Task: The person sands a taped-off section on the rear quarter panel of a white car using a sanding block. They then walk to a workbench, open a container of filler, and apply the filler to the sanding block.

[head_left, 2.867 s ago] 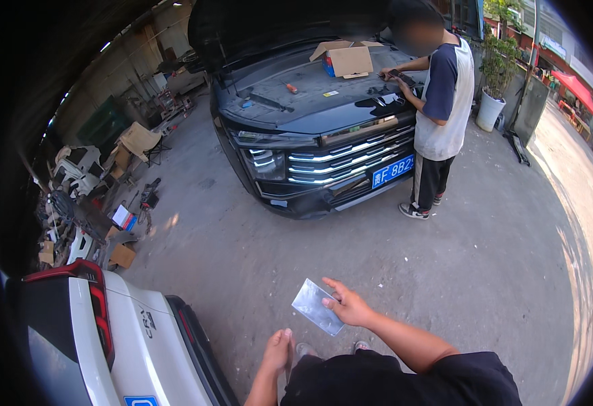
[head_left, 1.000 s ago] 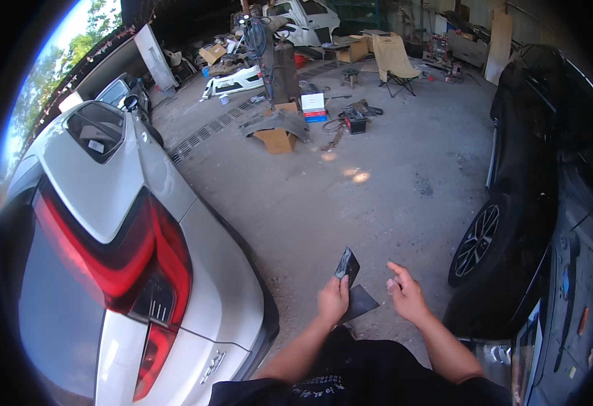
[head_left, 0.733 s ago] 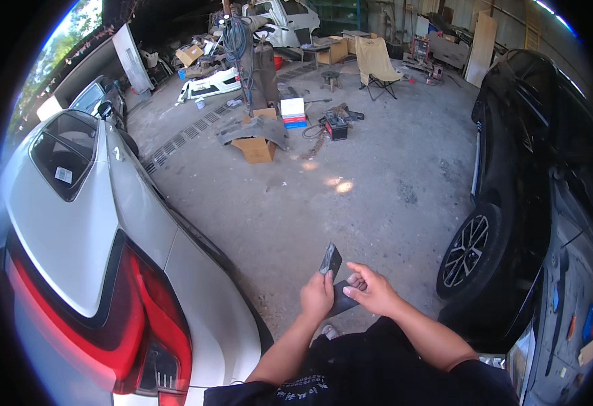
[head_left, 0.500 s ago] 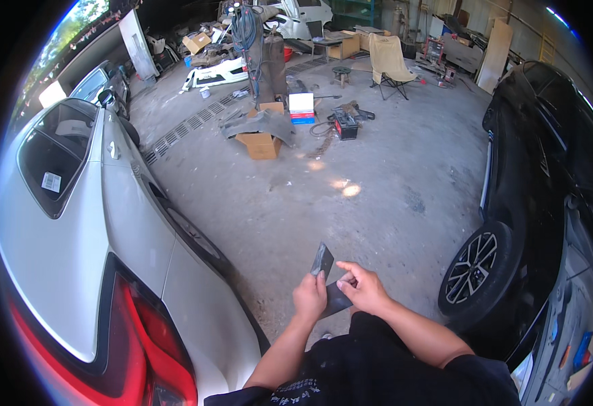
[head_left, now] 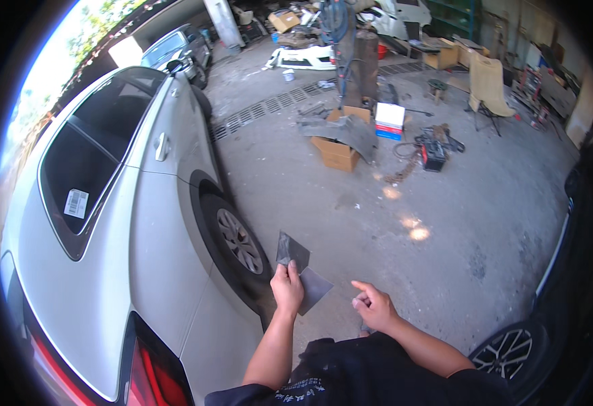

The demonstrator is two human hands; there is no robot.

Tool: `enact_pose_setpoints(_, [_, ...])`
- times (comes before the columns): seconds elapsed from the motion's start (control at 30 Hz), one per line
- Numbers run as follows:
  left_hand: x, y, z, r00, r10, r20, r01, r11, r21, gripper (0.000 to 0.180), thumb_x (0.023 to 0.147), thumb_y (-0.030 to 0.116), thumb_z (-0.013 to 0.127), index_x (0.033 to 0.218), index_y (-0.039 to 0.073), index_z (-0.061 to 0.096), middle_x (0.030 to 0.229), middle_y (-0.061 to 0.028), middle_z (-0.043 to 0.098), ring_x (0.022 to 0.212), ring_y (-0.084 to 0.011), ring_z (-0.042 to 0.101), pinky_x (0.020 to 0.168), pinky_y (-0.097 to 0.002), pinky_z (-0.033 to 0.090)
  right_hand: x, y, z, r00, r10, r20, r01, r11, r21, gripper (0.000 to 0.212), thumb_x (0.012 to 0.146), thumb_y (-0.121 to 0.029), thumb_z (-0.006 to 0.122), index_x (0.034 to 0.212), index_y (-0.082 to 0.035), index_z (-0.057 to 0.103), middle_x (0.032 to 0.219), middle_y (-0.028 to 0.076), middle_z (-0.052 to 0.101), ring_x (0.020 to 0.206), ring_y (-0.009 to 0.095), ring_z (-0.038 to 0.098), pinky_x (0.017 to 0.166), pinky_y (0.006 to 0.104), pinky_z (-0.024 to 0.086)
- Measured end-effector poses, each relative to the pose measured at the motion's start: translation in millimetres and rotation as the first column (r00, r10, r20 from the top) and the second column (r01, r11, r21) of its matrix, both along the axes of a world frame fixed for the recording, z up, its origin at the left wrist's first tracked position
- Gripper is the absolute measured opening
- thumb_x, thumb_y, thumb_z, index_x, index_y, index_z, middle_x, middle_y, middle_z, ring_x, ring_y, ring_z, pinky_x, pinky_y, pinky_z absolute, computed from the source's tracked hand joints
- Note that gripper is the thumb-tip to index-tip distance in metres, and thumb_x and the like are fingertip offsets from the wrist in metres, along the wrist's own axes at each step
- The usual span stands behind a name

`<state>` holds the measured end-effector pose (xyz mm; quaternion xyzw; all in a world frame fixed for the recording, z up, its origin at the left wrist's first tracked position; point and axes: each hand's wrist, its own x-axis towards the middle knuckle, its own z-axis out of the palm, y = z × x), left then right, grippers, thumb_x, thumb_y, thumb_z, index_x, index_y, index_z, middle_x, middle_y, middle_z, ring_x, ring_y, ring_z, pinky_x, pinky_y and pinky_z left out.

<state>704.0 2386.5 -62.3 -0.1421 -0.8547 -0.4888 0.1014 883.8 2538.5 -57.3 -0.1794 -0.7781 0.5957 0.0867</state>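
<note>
My left hand [head_left: 287, 289] grips a folded dark grey sheet that looks like sandpaper. Its upper flap [head_left: 296, 250] sticks up past my fingertips, with a paler, scuffed edge on the left. A flat lower part [head_left: 315, 289] spreads out to the right of my hand. Apart from the sheet, to its right, my right hand [head_left: 375, 308] has the index finger stretched out and the other fingers partly bent, with nothing visible in it. Close by on my left stands a white car [head_left: 168, 237], its rear wheel [head_left: 240, 241] beyond my left hand.
A black car [head_left: 546, 304] stands on the right. Ahead on the concrete floor lie a cardboard box [head_left: 337, 154], a white, red and blue box [head_left: 390, 120] and a black battery [head_left: 434, 157]. Farther back are a beige folding chair [head_left: 489, 84], a post and a floor grate [head_left: 262, 111].
My right hand has let go of the sheet and drawn away to the right. My left hand keeps hold of it. The view has turned left, toward the white car.
</note>
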Motion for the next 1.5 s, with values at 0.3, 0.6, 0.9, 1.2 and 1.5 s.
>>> enact_pose_setpoints(0.3, [-95.8,21.8,-34.8,0.791,-0.167,0.588,-0.022,0.953,0.301,0.033,0.094,0.026,0.06,0.07,0.003,0.058,0.062,0.0059,0.049,0.059,-0.0033,0.039,0.051,-0.0238,0.034,-176.6,102.8,-16.3,0.954,0.175,-0.242,-0.094,0.945,0.314,0.039,0.089,-0.008,0.055,0.128,-0.005,0.051,0.086,0.01,0.065,0.078,0.021,0.064,0.073,0.0323,0.05])
enact_pose_setpoints(0.6, [-288.9,44.0,-64.9,0.612,-0.373,0.697,-0.08,0.848,0.523,0.026,0.097,0.022,0.056,0.075,0.008,0.058,0.061,0.0061,0.048,0.052,-0.0038,0.039,0.047,-0.0227,0.032,-396.2,141.9,-14.8,0.971,0.201,0.128,-0.206,0.978,0.026,0.042,0.092,-0.009,0.052,0.134,-0.007,0.046,0.083,0.007,0.063,0.08,0.017,0.064,0.076,0.0324,0.05])
enact_pose_setpoints(0.9, [-484.0,79.2,-43.9,0.572,-0.545,0.612,0.049,0.768,0.638,0.021,0.098,0.013,0.051,0.114,0.002,0.059,0.102,0.003,0.061,0.092,-0.0061,0.051,0.087,-0.0236,0.041,-580.6,185.2,-41.6,0.97,0.242,-0.031,-0.241,0.97,0.038,0.044,0.096,-0.004,0.04,0.14,-0.007,0.037,0.099,0.014,0.063,0.076,0.016,0.063,0.078,0.031,0.051])
enact_pose_setpoints(1.2, [-666.1,143.7,-60.2,0.59,-0.422,0.688,0.022,0.86,0.509,0.02,0.097,0.012,0.053,0.111,0.001,0.062,0.097,0.0029,0.061,0.088,-0.0062,0.052,0.082,-0.0225,0.042,-784.5,262.5,-105.1,0.941,0.276,-0.197,-0.324,0.905,-0.277,0.05,0.096,-0.001,0.033,0.145,-0.006,0.024,0.139,0.022,0.043,0.102,0.024,0.064,0.088,0.038,0.051])
enact_pose_setpoints(1.5, [-825.6,196.8,20.2,0.568,-0.326,0.756,-0.155,0.859,0.487,0.018,0.098,0.019,0.054,0.097,0.004,0.064,0.076,0.0074,0.053,0.066,-0.0026,0.043,0.058,-0.0197,0.038,-999.3,288.8,-19.9,0.872,0.469,-0.139,-0.485,0.795,-0.364,0.07,0.088,0.002,0.052,0.148,-0.007,0.018,0.127,0.021,0.053,0.096,0.019,0.062,0.085,0.0326,0.05])
